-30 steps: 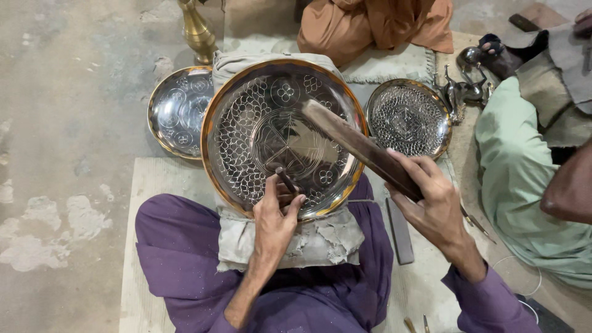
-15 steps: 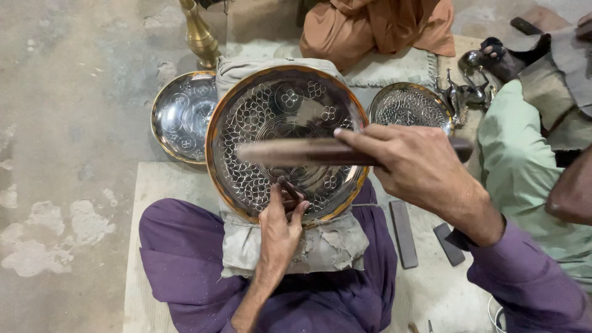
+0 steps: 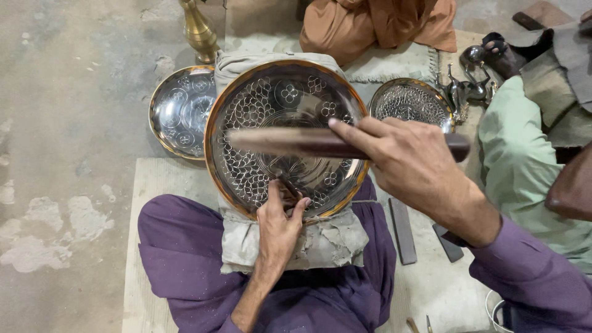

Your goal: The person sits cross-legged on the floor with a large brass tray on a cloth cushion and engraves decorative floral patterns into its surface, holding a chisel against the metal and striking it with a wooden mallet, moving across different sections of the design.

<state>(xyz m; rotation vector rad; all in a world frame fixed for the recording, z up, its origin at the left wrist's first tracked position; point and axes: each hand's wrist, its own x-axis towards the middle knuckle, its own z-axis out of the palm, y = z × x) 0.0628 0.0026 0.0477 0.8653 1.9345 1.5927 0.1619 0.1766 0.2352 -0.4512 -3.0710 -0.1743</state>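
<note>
Big engraved plate [image 3: 290, 117], copper rim, silver centre w/ floral cut-outs, lies tilted on a grey cloth pad [image 3: 320, 243] across the person's purple-clad lap; nothing in it but the tools at work. Left of it, a 2nd engraved plate [image 3: 179, 108] sits on the concrete floor, partly tucked under the big one's edge, empty. Upper right, a smaller perforated bowl [image 3: 410, 102] on the mat, also empty, just beside small metal figurines [image 3: 462, 89]. Brass vase [image 3: 198, 29] stands at top, near the 2nd plate. Left hand [image 3: 280, 222] is closed in a pinch round a thin chisel [image 3: 285, 184], tip down on the plate's lower centre, heel of hand resting on the pad. Right hand [image 3: 413, 163] is wrapped tight round a dark wooden mallet [image 3: 320, 143], held level across the plate above the chisel, forefinger stretched along the shaft; mallet is blurred at its left end. Two dark flat bars [image 3: 402, 229] lie on the pale surface right of the lap, near each other. Another person in a pale green sleeve [image 3: 524, 160] sits at right, a third in orange cloth at top; their hands are apart from the plate.
</note>
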